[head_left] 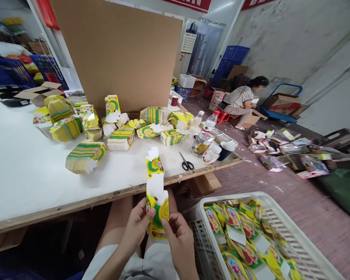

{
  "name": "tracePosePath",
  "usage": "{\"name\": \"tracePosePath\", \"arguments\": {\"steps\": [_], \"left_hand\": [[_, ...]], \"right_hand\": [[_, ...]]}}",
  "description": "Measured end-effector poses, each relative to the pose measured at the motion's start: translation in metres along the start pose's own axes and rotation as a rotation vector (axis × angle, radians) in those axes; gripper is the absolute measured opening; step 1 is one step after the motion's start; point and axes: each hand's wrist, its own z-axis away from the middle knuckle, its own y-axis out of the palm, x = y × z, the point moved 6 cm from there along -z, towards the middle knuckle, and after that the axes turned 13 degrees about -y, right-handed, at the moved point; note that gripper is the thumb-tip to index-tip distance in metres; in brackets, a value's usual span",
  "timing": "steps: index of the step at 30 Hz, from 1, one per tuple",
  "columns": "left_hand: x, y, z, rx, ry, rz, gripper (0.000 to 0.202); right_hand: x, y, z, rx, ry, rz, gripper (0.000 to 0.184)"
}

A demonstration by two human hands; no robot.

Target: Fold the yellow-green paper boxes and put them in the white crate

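Between my hands, over my lap, is a yellow and green printed carton [159,212], partly unfolded, with its long white-backed flap and a printed end panel pointing up toward the table edge. My left hand [138,223] grips its left side, thumb on the printed face. On the lower right side, my right hand [179,237] pinches the carton between thumb and fingers. Past the carton, stacks of flat cartons [86,155] lie on the white table [26,175].
At my right stands a white plastic basket [268,198] filled with yellow cartons. Black-handled scissors [188,165], a clear jar [202,143] and a red-capped bottle [211,121] sit by the table's right end. A cardboard sheet [119,54] stands behind. One person [240,97] sits on a red stool.
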Motion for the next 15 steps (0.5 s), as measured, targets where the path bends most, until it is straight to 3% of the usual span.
{"name": "tracePosePath", "arguments": {"steps": [3,5,7,11,15], "left_hand": [[-0.008,-0.004,0.008,-0.069,0.068,-0.106,0.053],[-0.013,-0.003,0.014,-0.035,0.051,-0.196,0.055],[-0.017,-0.001,0.019,0.040,0.009,-0.274,0.046],[-0.023,0.002,0.024,0.166,-0.072,-0.272,0.023],[-0.026,0.004,0.023,0.199,-0.108,-0.231,0.021]], "right_hand": [[0.005,-0.003,-0.002,-0.006,-0.077,0.055,0.023],[0.011,-0.003,-0.005,0.054,-0.120,0.022,0.035],[0.017,-0.003,-0.007,0.142,-0.139,-0.024,0.043],[0.025,-0.006,-0.012,0.308,-0.109,-0.042,0.036],[0.025,-0.007,-0.016,0.388,-0.074,0.037,0.042]]}}
